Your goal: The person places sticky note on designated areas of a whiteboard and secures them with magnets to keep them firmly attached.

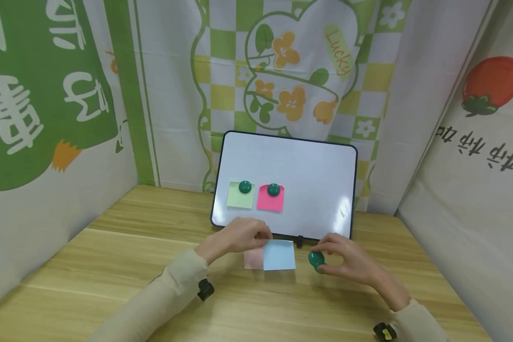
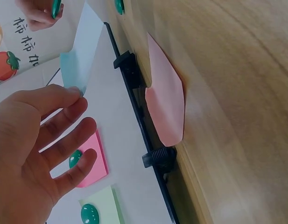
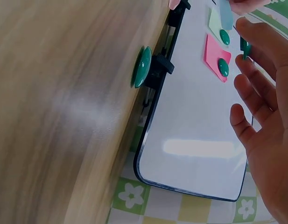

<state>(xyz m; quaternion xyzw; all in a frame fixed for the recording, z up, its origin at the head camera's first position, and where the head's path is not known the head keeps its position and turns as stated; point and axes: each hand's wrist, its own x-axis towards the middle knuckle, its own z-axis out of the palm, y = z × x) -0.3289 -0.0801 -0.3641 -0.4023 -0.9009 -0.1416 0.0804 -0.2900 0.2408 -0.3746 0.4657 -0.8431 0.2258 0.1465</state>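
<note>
My left hand [image 1: 238, 235] pinches a light blue sticky note [image 1: 280, 255] by its edge between thumb and index finger, the other fingers spread loosely. My right hand [image 1: 348, 259] holds a round green magnet [image 1: 316, 259] between thumb and fingertips, to the right of the blue note. A pale pink sticky note [image 2: 166, 95] lies on the table by the whiteboard's foot, partly covered by the blue note in the head view. Another green magnet [image 3: 143, 66] is on the table beside a black stand clip, as the right wrist view shows.
A black-framed whiteboard [image 1: 312, 175] leans at the back of the wooden table [image 1: 111, 270]. Stuck on its lower left are a light green note [image 1: 240, 199] and a bright pink note [image 1: 270, 202], each under a green magnet. Patterned curtains [image 1: 175, 95] enclose the table.
</note>
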